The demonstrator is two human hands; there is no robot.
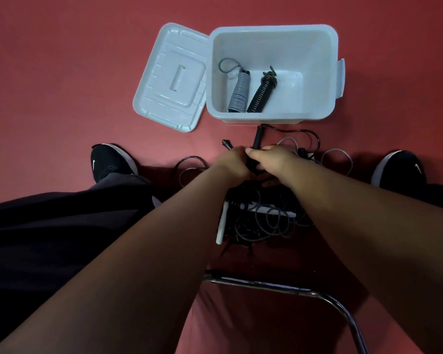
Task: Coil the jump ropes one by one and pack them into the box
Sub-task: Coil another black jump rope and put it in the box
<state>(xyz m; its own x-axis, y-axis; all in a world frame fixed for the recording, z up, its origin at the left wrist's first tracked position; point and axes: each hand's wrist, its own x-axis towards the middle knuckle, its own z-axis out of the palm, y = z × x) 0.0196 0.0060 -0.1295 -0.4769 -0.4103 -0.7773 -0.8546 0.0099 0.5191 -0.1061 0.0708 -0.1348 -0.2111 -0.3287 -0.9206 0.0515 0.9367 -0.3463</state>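
A pale plastic box (pixel 317 72) stands open on the red floor. Inside lie a coiled grey jump rope (pixel 239 92) and a coiled black jump rope (pixel 262 94). Just in front of the box, my left hand (pixel 230 162) grips one black handle whose tip pokes out to the upper left. My right hand (pixel 271 159) grips the other black handle (pixel 256 139), which points up toward the box. The black cord (pixel 307 135) loops away to the right. Below my hands lies a tangled heap of black and grey ropes (pixel 261 223) with white handles.
The box lid (pixel 172 77) lies flat to the left of the box. My shoes sit at the left (pixel 110 162) and right (pixel 402 169). A chrome chair frame (pixel 292 290) curves beneath the rope heap.
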